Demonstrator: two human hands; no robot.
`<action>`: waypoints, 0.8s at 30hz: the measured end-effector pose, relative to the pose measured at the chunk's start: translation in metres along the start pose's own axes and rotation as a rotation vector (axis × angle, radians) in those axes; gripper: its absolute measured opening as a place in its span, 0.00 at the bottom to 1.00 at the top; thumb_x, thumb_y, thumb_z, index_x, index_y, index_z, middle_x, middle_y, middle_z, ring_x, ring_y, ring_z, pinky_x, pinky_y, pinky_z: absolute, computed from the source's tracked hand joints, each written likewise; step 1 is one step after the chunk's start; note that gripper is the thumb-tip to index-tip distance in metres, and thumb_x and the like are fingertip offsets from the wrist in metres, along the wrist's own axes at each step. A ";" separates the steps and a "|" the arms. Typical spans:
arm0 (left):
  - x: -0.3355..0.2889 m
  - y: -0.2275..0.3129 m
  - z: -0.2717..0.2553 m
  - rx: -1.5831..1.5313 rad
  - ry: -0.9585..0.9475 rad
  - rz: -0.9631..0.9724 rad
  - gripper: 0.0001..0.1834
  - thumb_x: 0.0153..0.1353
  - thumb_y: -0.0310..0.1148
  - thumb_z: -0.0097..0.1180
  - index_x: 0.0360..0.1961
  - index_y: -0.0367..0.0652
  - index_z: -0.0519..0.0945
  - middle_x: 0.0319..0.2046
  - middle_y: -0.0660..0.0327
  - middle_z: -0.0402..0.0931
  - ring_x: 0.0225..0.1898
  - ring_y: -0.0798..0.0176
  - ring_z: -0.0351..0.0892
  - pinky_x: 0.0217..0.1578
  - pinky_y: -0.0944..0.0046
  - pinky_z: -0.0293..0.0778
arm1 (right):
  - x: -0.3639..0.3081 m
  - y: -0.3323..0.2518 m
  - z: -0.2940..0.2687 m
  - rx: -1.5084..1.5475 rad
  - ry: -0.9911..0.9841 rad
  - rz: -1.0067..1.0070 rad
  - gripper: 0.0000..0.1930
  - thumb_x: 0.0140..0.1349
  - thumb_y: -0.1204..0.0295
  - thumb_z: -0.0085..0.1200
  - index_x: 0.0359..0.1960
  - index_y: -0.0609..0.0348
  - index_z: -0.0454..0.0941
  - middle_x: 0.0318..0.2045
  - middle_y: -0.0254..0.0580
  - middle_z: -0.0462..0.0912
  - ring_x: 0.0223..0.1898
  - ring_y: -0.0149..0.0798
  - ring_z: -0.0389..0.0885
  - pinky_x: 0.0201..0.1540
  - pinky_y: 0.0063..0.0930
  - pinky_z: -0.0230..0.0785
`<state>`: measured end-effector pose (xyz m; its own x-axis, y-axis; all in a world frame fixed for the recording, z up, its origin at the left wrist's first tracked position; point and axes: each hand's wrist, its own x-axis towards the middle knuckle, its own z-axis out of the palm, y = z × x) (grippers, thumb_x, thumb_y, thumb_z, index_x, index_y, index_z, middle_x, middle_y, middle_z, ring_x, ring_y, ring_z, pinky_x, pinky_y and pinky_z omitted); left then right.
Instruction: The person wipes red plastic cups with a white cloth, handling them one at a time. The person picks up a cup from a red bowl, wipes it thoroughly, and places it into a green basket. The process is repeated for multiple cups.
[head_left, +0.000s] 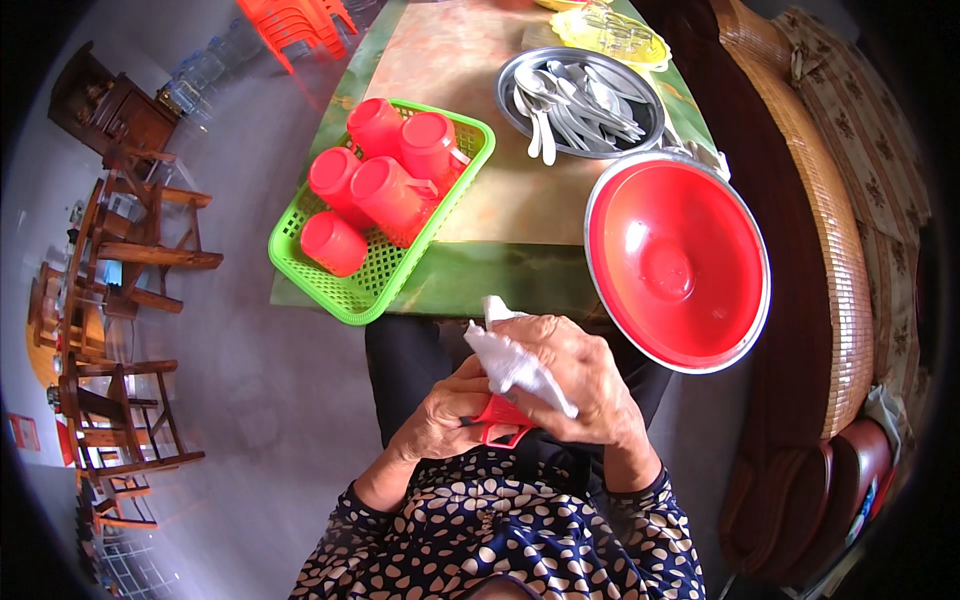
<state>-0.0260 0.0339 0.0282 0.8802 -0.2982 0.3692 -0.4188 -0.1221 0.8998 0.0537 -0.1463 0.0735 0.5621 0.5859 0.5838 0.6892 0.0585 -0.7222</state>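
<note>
while the left hand (437, 420) holds a red cup (500, 409) over the lap, its fingers pinching the cup's side, the white cloth (515, 362) sits bunched just above it in the right hand (580, 375), those fingers closed on the cloth, tips mostly hidden. whether any cloth is inside the cup: cannot tell. judged good practice for wiping: left grip firm but light, cup turned a little at a time; cloth pressed flat, clean fold outward, inner corner of the handle included.

surface, left to right: green basket (358, 318) at the near left of the desk (490, 225), one corner jutting past the edge, five red mugs (385, 195) inside. next, a metal bowl (600, 154) heaped with spoons (575, 100), some handles over its rim; behind it a yellow tray (650, 50) with clear glassware. nearest right, a red basin (668, 270), reaching past the desk corner; support hidden.

room, left to right: wooden chairs (150, 256), grey floor (270, 400), stacked red stools (300, 25), then a long bench (835, 300) with woven cover.
</note>
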 end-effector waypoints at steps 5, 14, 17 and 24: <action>0.000 0.000 -0.005 -0.050 -0.055 0.012 0.15 0.47 0.29 0.70 0.38 0.41 0.83 0.40 0.63 0.81 0.51 0.53 0.71 0.56 0.54 0.63 | -0.005 0.004 -0.002 0.223 -0.005 0.229 0.20 0.51 0.74 0.61 0.46 0.68 0.75 0.41 0.53 0.80 0.39 0.51 0.80 0.43 0.37 0.72; -0.008 0.000 -0.002 -0.217 0.142 -0.101 0.15 0.47 0.33 0.72 0.33 0.36 0.83 0.33 0.57 0.83 0.35 0.63 0.82 0.39 0.63 0.75 | -0.012 0.013 0.012 0.825 0.303 0.624 0.13 0.60 0.66 0.56 0.37 0.66 0.77 0.37 0.44 0.80 0.39 0.34 0.77 0.47 0.27 0.68; -0.012 -0.001 0.002 -0.315 0.221 -0.187 0.14 0.47 0.32 0.72 0.33 0.36 0.83 0.34 0.59 0.82 0.37 0.65 0.80 0.40 0.65 0.74 | -0.009 0.020 0.025 1.005 0.418 0.599 0.14 0.60 0.65 0.53 0.33 0.67 0.75 0.36 0.47 0.79 0.40 0.37 0.77 0.48 0.28 0.68; -0.012 -0.012 0.016 -0.644 0.474 -0.238 0.14 0.52 0.27 0.68 0.40 0.38 0.81 0.39 0.63 0.80 0.39 0.70 0.77 0.45 0.68 0.72 | -0.017 0.034 0.057 1.402 0.631 0.520 0.20 0.67 0.57 0.46 0.48 0.63 0.70 0.50 0.49 0.74 0.51 0.42 0.74 0.56 0.39 0.68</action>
<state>-0.0350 0.0233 0.0092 0.9901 0.1150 0.0810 -0.1265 0.4768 0.8699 0.0417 -0.1078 0.0174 0.9203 0.3905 -0.0221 -0.3620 0.8291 -0.4261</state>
